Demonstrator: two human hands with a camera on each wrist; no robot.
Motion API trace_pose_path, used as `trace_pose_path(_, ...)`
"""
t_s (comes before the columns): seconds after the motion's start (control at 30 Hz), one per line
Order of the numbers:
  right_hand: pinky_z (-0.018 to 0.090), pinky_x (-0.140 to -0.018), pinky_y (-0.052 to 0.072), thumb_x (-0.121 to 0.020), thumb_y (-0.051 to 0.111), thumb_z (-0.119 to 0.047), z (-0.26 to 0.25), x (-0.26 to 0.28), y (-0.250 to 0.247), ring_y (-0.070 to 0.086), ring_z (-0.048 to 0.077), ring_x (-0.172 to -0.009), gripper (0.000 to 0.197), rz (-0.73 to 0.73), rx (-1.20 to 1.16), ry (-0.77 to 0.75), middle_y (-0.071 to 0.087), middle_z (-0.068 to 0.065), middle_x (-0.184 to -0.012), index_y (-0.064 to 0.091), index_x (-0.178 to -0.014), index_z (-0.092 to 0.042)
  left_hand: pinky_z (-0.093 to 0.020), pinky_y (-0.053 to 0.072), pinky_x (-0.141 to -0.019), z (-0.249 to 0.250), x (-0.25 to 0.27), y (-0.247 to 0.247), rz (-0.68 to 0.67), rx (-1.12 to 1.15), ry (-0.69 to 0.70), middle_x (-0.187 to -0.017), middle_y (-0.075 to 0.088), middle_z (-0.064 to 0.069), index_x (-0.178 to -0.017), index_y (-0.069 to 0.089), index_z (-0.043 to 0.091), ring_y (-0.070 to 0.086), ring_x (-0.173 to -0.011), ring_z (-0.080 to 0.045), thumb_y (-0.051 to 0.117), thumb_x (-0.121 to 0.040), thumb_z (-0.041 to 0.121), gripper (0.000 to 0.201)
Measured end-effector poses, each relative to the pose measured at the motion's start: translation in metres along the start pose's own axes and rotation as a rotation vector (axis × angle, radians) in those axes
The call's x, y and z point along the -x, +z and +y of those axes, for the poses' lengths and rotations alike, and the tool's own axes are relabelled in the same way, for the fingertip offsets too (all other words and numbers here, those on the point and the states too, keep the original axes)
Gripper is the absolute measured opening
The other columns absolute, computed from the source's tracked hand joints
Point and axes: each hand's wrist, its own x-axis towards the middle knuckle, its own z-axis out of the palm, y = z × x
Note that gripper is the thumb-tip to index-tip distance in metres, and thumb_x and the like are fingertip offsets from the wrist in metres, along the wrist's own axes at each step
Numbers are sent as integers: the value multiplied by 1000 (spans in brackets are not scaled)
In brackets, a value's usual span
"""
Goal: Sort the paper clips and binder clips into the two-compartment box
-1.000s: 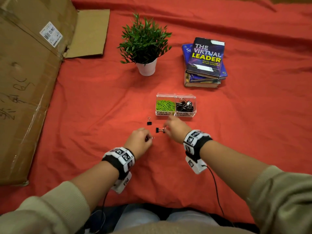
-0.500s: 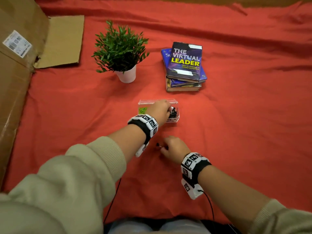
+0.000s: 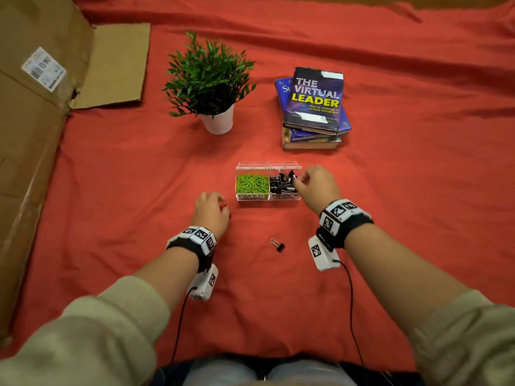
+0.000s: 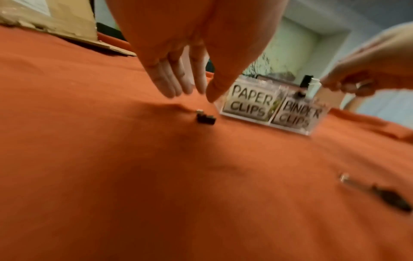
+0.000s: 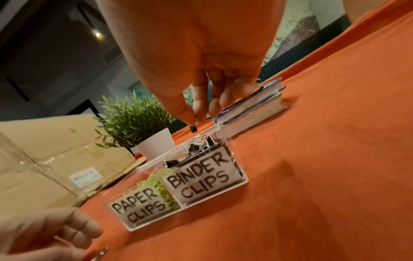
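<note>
The right hand pinches a small black binder clip between its thumb and finger, just over the side of the clear plastic two-part box marked BINDER CLIPS. That side, on the right, holds a heap of black binder clips. The left side, marked PAPER CLIPS, holds a heap of green paper clips. The left hand is low over the red cloth, just left of the box, with its fingers held straight and close together, pointing down, holding nothing. A small black binder clip lies on the cloth right under those fingertips, not touched as far as the left wrist view shows. Another black binder clip with silver wire handles lies on the cloth closer to the person, between the two wrists. Behind the box stand a green leafy plant in a white pot and a stack of books. A big brown cardboard box lies flat at the far left.
</note>
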Motion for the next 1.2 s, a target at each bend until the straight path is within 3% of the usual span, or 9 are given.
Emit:
trace_pose_path(0.17,40,-86,48,-86,60,-24,-9,17,11,54,29,-99,19,20,95,-101,56,11,-103,61,-97,-9,-41,48,-90,-9,3,8,-125,-125,67,-111,49,-12,-108,63,13,54,-106,-32,57,-88,18,22)
trace_pose_path(0.33,40,-87,49,-86,56,-28,-5,81,52,56,32,-105,27,-403,297,-212,54,12,-110,58,-105,-8,-42,51,-83,-8,7,11,-154,-238,144,-111,52,-11,-106,62,14,57,-105,-32,52,-91,19,19)
trace_pose_path(0.4,40,-89,46,-86,55,-22,4,94,64,52,31,-110,27,-449,311,-218,51,13,-114,55,-109,-7,-41,50,-84,-8,8,11,-175,-264,167,-111,52,-11,-108,61,14,56,-105,-32,55,-90,22,20)
trace_pose_path(0.5,36,-91,43,-82,53,-9,12,98,69,52,30,-109,23,-407,185,-238,54,12,-108,59,-104,-7,-39,49,-85,-5,10,5,-204,-255,163,-107,54,-12,-105,61,15,58,-103,-33,57,-88,20,19)
trace_pose_path(0.6,35,-90,46,-78,58,-14,16,95,63,57,27,-96,17,-313,39,-186,58,10,-98,64,-94,-12,-37,51,-81,6,15,0,-155,-126,149,-97,57,-9,-93,64,17,61,-92,-31,61,-80,19,14)
trace_pose_path(0.77,35,-84,48,-77,65,-8,16,51,24,59,25,-87,10,32,-145,-107,61,11,-92,67,-87,-7,-37,51,-79,57,29,7,-163,-26,484,-95,56,-2,-93,59,18,58,-90,-22,61,-80,20,13)
trace_pose_path(0.87,31,-83,44,-79,65,-9,12,22,6,58,24,-88,11,130,-147,-68,62,12,-93,69,-88,-5,-36,48,-82,93,12,13,-89,23,474,-98,56,-6,-96,59,15,55,-94,-24,62,-83,19,14)
trace_pose_path(1.07,28,-83,38,-79,62,-10,5,-4,5,55,26,-91,10,75,-91,-99,61,13,-94,68,-86,-6,-37,37,-98,110,-26,26,-84,-192,446,-113,57,-11,-108,60,7,46,-114,-30,56,-91,20,22)
trace_pose_path(1.2,31,-91,38,-84,60,-13,10,-11,19,48,30,-105,20,-26,43,-180,59,13,-104,70,-100,-7,-42,40,-95,107,-27,26,-67,-178,499,-106,56,-13,-104,65,3,47,-108,-31,49,-93,17,24)
